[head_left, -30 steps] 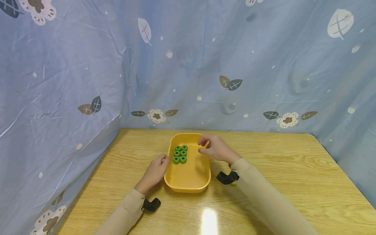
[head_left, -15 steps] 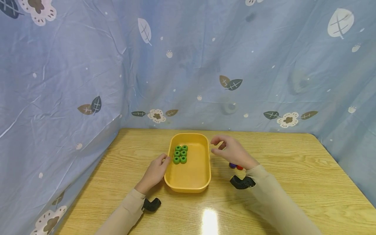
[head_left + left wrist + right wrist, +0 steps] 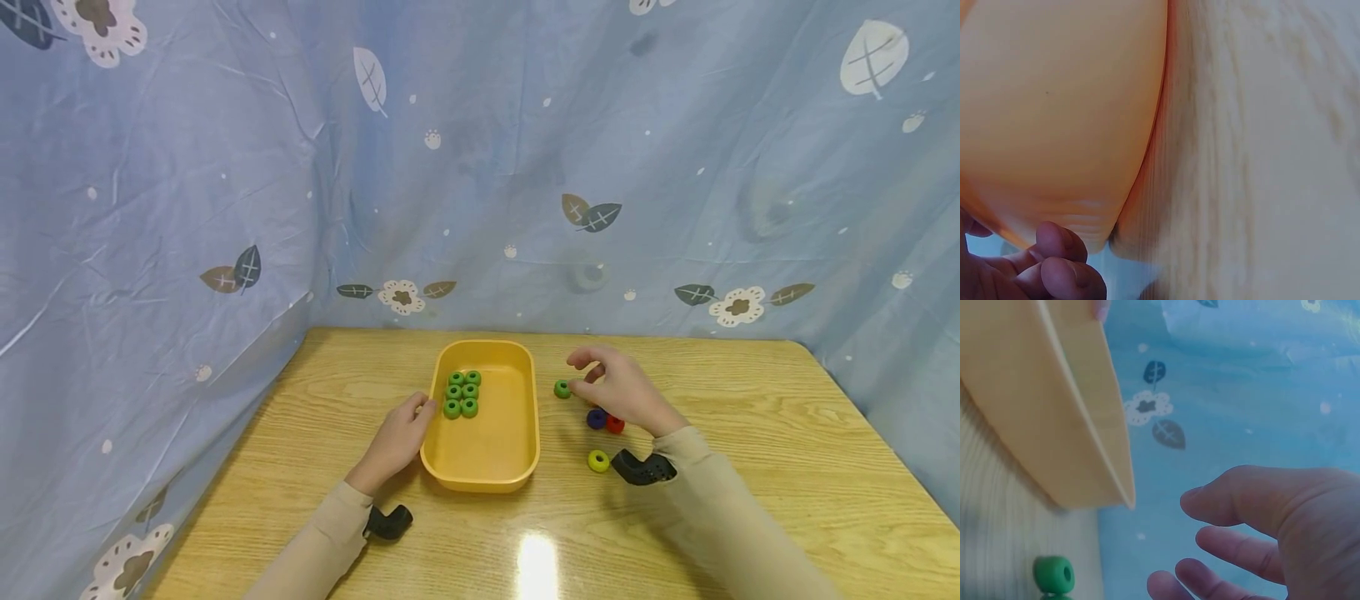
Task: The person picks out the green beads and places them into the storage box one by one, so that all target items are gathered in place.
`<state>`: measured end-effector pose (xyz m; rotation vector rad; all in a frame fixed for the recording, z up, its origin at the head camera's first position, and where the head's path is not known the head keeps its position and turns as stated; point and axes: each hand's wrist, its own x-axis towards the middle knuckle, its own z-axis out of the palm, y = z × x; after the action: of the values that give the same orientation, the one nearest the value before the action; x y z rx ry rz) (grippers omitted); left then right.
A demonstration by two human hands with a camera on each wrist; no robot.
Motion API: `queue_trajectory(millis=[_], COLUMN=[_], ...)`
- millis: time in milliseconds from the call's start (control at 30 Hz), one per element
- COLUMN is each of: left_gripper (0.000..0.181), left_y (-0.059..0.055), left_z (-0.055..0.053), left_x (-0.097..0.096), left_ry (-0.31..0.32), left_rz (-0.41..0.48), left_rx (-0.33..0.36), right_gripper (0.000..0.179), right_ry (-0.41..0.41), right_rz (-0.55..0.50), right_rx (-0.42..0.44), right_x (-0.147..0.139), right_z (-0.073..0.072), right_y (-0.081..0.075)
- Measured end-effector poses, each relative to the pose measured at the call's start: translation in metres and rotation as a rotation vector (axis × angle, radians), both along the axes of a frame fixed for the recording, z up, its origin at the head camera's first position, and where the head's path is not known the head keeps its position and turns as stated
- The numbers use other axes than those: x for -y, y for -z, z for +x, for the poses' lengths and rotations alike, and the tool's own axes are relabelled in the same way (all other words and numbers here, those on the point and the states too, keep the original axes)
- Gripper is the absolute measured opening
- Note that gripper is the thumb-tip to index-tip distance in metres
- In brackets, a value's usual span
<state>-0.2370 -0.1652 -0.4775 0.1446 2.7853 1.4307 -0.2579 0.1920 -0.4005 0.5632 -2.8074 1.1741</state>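
A yellow plastic bin (image 3: pixel 487 483) stands on the table with several green beads (image 3: pixel 469 392) in two columns inside, toward its left wall. My left hand (image 3: pixel 396 435) holds the bin's left rim; its curled fingers (image 3: pixel 1063 275) lie by the outer wall in the left wrist view. Over the table to the right of the bin hovers my right hand (image 3: pixel 624 388), thumb and fingers apart and nothing between them. Close to its fingertips lies a loose green bead (image 3: pixel 562 388). Below the hand sit a dark blue bead (image 3: pixel 597 418) and a red bead (image 3: pixel 615 424), partly covered.
A yellow bead (image 3: pixel 598 461) lies nearer the front, beside the black wrist camera (image 3: pixel 643 468) on the right arm. Another black wrist camera (image 3: pixel 390 522) sits on the left forearm. Blue patterned cloth (image 3: pixel 480 167) hangs behind the wooden table (image 3: pixel 750 433).
My right hand has moved right, from above the bin to over the loose beads, which came into view as the arm shifted. The left hand and the bin stay in place.
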Motion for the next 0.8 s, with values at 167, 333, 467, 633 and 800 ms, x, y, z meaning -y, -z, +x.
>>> queue_trajectory(millis=[167,333,467,633,800], left_gripper=[0.034,0.033,0.034,0.034,0.034], left_y=[0.000,0.000,0.000,0.000,-0.001], left_z=[0.000,0.001,0.001,0.001,0.000], left_x=[0.000,0.000,0.001,0.001,0.000], left_ry=[0.002,0.005,0.006,0.009,0.008], left_rz=[0.012,0.022,0.024,0.025,0.016], left_rx=[0.007,0.002,-0.002,0.004,0.002], right_gripper=[0.036,0.035,0.035,0.037,0.040], right_ry=[0.013,0.019,0.029,0.038,0.016], right_rz=[0.019,0.028,0.038,0.045,0.067], right_rx=[0.006,0.004,0.008,0.029,0.032], right_x=[-0.007,-0.013,-0.015,-0.013,-0.005], right_z=[-0.004,-0.009,-0.013,-0.015,-0.020], right_y=[0.004,0.010,0.013,0.019,0.028])
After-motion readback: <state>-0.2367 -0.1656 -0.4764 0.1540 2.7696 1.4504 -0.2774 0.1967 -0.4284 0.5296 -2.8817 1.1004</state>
